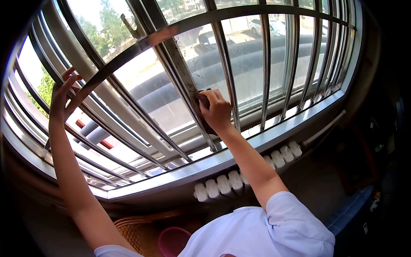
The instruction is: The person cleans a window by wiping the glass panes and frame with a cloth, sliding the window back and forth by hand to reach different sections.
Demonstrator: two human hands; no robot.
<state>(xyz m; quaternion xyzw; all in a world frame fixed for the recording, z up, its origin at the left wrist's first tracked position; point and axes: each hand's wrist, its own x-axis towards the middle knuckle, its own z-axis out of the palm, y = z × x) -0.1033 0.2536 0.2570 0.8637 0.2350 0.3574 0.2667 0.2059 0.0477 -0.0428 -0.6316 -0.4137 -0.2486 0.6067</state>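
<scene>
Right hand: grip clamped on the rag, fingers curled, knuckles up; in the gap between two bars.
Rag: dark, bunched, mostly hidden by the hand; up against the window frame, mid-scene, a bit above the sill. Can't tell exact shape.
Left hand: far left, raised, at a bar beside the left part of the rail; fingers bent round the metal. Can't tell if the grip is fully together.
Frame: pale, dark smudges along it; glass to its right.
Rail: flat, curved in this view, crosses the bars high up.
Radiator: white, near side, under the sill; right forearm passes over it. White pipe runs off to its right.
Near left: woven chair, pink basin just right of it, both partly hidden by the white shirt.
Far side, outside: thick grey pipes, tree left, white car right.
</scene>
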